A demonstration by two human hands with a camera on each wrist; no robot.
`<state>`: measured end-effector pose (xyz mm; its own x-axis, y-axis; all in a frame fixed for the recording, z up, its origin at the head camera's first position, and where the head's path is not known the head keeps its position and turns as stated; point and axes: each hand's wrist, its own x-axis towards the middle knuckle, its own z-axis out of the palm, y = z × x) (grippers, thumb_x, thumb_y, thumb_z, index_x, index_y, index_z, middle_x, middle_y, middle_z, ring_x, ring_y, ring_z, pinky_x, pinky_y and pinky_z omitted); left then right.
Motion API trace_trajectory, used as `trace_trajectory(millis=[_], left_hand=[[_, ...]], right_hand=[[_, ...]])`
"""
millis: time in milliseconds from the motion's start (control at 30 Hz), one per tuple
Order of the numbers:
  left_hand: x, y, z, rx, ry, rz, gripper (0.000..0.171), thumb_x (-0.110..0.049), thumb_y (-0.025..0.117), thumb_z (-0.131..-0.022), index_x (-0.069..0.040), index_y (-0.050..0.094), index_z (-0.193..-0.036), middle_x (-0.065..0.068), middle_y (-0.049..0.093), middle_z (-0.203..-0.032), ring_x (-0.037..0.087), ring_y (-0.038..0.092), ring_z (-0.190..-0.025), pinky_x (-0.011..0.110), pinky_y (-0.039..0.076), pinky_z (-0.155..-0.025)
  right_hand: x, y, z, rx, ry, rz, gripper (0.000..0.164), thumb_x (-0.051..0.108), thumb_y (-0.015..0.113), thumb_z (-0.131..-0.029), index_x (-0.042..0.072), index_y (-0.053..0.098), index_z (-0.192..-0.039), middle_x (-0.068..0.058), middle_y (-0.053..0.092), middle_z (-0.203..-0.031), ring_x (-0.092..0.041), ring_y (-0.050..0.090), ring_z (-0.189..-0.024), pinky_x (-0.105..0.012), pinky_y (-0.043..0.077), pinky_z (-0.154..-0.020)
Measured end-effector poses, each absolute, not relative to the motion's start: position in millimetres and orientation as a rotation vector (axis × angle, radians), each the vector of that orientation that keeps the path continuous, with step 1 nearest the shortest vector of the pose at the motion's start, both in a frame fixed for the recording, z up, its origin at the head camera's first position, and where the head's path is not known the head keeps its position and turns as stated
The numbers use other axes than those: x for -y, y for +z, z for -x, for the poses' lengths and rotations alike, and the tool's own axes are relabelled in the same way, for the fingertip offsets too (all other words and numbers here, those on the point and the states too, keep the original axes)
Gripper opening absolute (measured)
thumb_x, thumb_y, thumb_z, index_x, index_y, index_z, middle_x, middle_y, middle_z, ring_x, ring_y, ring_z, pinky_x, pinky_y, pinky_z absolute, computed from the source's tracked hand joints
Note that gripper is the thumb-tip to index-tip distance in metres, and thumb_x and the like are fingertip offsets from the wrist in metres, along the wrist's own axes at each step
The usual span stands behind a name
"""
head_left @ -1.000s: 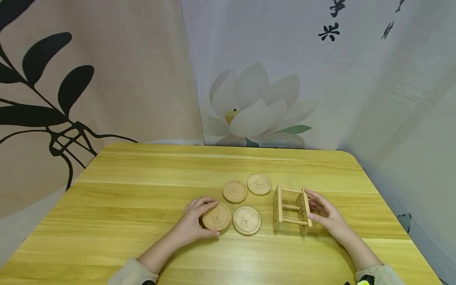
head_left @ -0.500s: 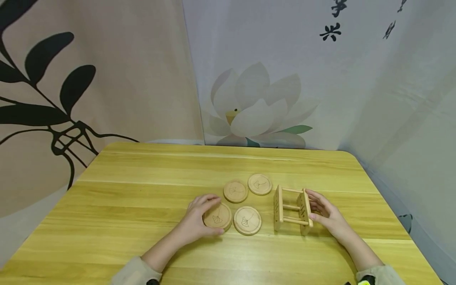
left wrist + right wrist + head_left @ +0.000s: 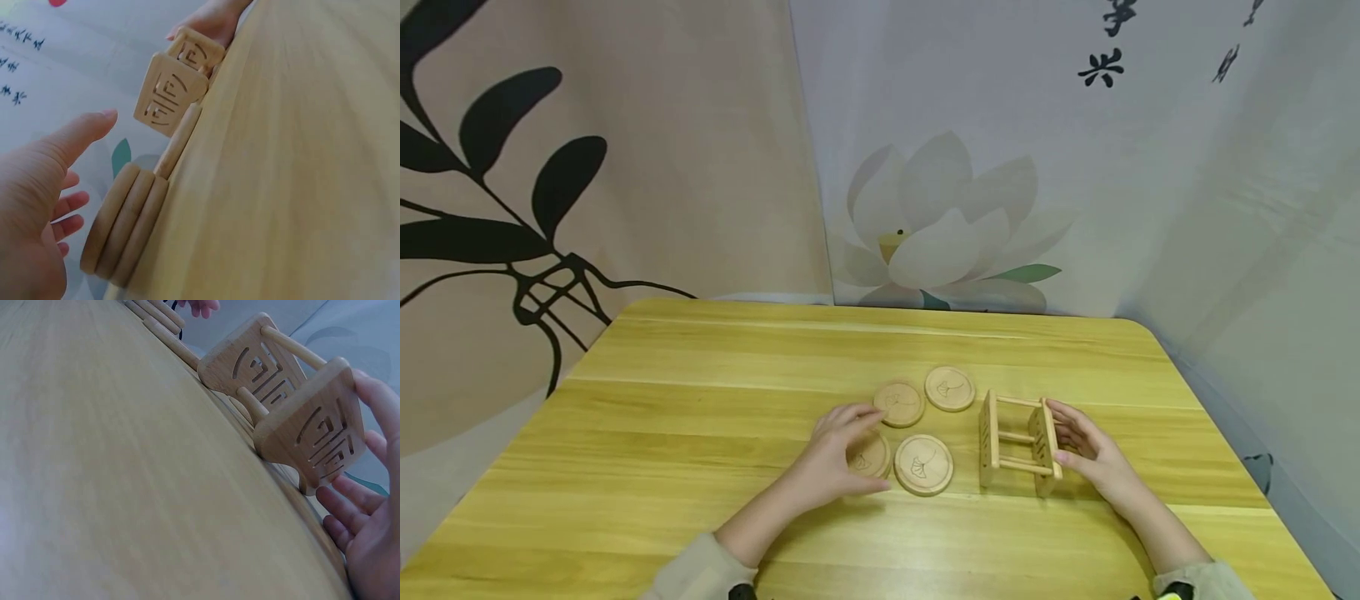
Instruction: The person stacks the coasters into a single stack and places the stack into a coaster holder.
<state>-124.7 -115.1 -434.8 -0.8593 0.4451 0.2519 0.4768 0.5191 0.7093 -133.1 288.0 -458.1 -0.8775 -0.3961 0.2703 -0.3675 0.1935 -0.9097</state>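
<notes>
Around a stack of three round wooden coasters [image 3: 125, 225] curves my left hand [image 3: 835, 458], its thumb and fingers spread apart. In the left wrist view a gap shows between thumb and stack; the head view shows only the top coaster's right part. A single coaster [image 3: 923, 464] lies right beside the stack, its face engraved with a leaf on a stem. My right hand [image 3: 1093, 458] holds a small wooden coaster rack [image 3: 1015, 442] by its right side panel, thumb at the near edge and fingers at the far edge. The rack has cut-out side panels [image 3: 322, 425] joined by dowels.
Two more engraved coasters lie farther back, one [image 3: 899, 404] behind the stack and another [image 3: 950, 388] to its right. Everything stands on a yellow wooden table [image 3: 700, 383]. A printed curtain [image 3: 722, 150] hangs behind the table's far edge.
My left hand has shifted right over the coaster stack and its thumb and fingers have spread wider, covering more of the top coaster. The right hand and rack stay in place.
</notes>
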Motion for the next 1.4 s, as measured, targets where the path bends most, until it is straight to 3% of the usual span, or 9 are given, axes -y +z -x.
trace_trajectory(millis=[400, 1000, 1400], left_hand=[[92, -427, 134, 2.785, -1.043, 1.022, 0.097, -0.044, 0.087, -0.06, -0.01, 0.047, -0.142, 0.007, 0.044, -0.141, 0.029, 0.033, -0.132, 0.057, 0.015, -0.109], [75, -425, 141, 2.913, -0.705, 1.2, 0.101, -0.049, 0.086, -0.058, -0.014, 0.045, -0.144, 0.003, 0.044, -0.14, 0.019, 0.037, -0.128, 0.047, 0.025, -0.109], [66, -424, 145, 2.955, -0.615, 1.268, 0.098, -0.048, 0.084, -0.062, -0.016, 0.043, -0.145, -0.001, 0.045, -0.138, 0.018, 0.037, -0.127, 0.048, 0.024, -0.109]], right_hand=[[-288, -459, 134, -2.409, -1.834, 0.795, 0.061, -0.011, 0.051, -0.092, -0.001, 0.027, -0.148, -0.012, 0.04, -0.142, -0.007, 0.048, -0.117, -0.017, 0.041, -0.092], [-290, -461, 135, -2.405, -1.825, 0.79, 0.061, -0.01, 0.051, -0.093, 0.001, 0.027, -0.149, -0.008, 0.04, -0.142, -0.007, 0.047, -0.118, -0.018, 0.041, -0.092], [-290, -462, 135, -2.396, -1.823, 0.77, 0.062, -0.008, 0.051, -0.093, 0.002, 0.027, -0.149, -0.016, 0.037, -0.144, -0.008, 0.047, -0.118, -0.017, 0.041, -0.092]])
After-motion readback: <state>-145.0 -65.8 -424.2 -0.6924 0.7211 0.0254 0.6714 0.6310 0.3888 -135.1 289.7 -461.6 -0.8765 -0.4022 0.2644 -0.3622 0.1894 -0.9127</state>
